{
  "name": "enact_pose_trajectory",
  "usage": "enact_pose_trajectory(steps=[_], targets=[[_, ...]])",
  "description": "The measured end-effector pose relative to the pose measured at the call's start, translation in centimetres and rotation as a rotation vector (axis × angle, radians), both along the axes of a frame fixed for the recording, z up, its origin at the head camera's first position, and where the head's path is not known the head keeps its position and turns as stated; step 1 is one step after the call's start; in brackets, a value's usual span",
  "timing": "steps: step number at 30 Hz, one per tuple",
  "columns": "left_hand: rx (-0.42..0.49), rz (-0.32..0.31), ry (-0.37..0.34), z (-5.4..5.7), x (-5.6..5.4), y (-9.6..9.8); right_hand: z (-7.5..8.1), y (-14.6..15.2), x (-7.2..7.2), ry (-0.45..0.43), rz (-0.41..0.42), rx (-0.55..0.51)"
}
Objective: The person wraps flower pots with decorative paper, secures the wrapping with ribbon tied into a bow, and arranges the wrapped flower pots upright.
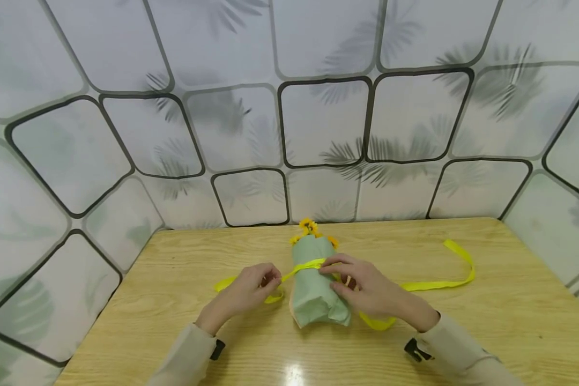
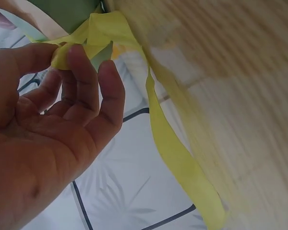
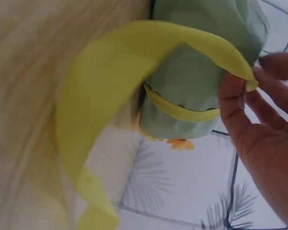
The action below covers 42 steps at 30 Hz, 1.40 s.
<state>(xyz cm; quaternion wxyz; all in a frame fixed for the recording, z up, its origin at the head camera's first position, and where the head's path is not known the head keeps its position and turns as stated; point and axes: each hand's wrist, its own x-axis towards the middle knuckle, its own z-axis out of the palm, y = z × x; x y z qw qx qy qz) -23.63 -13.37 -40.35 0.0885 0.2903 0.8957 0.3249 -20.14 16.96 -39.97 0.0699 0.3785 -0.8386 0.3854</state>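
A small bouquet wrapped in pale green paper [image 1: 318,287] lies on the table, its yellow-orange flowers [image 1: 307,226] pointing to the far side. Around its middle runs a bright yellow ribbon [image 1: 310,265]. My left hand [image 1: 251,287], left of the bouquet, pinches one side of the ribbon between thumb and fingers; a loose length of ribbon [image 2: 170,148] hangs from there in the left wrist view. On the other side my right hand [image 1: 366,284] pinches the ribbon [image 3: 235,60] at the wrap. The ribbon's crossing point is partly hidden by the right fingers.
Beyond the right hand, a long ribbon tail [image 1: 439,285] curls across the wooden table [image 1: 173,316]. A patterned cloth wall [image 1: 328,123] with leaf prints stands at the table's far edge and on both sides.
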Motion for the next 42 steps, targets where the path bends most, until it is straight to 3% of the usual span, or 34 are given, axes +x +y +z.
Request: enact_pose_trajectory(steps=[3,7,11,16,20,25,29,31,33,36,39,42], targets=[[-0.002,-0.004,-0.015,-0.1,0.1,0.1,-0.2,0.6,-0.2,0.051,-0.008,-0.055],[-0.001,-0.016,-0.023,-0.4,0.1,0.3,-0.5,1.4,-0.3,0.086,-0.097,-0.008],[0.001,-0.029,-0.030,-0.7,-0.1,0.8,-0.4,2.0,-0.5,-0.011,-0.147,0.074],[-0.012,-0.013,-0.012,-0.9,-0.6,1.1,-0.6,2.2,-0.5,-0.160,-0.156,0.099],[-0.020,0.003,0.021,-0.9,-0.8,1.2,-1.0,2.3,-0.5,-0.196,-0.160,0.101],[-0.115,0.030,0.113,-0.2,-0.4,2.0,-1.0,2.2,0.0,-0.217,-0.176,0.069],[-0.267,0.089,0.250,1.3,0.7,2.6,-1.0,1.9,0.4,-0.185,-0.199,0.046],[-0.275,0.097,0.329,2.2,1.2,3.1,-1.0,1.8,0.5,-0.169,-0.210,0.043],[-0.215,0.057,0.356,3.1,1.7,3.8,-1.0,1.6,0.7,-0.154,-0.219,0.042],[-0.144,-0.073,0.294,4.0,2.2,5.1,-0.9,1.3,0.8,-0.143,-0.226,0.031],[-0.182,-0.156,0.190,4.3,2.5,6.0,-0.8,1.1,0.8,-0.122,-0.229,0.021],[-0.262,-0.160,0.196,4.2,2.6,6.2,-0.8,1.2,0.7,-0.153,-0.220,0.007]])
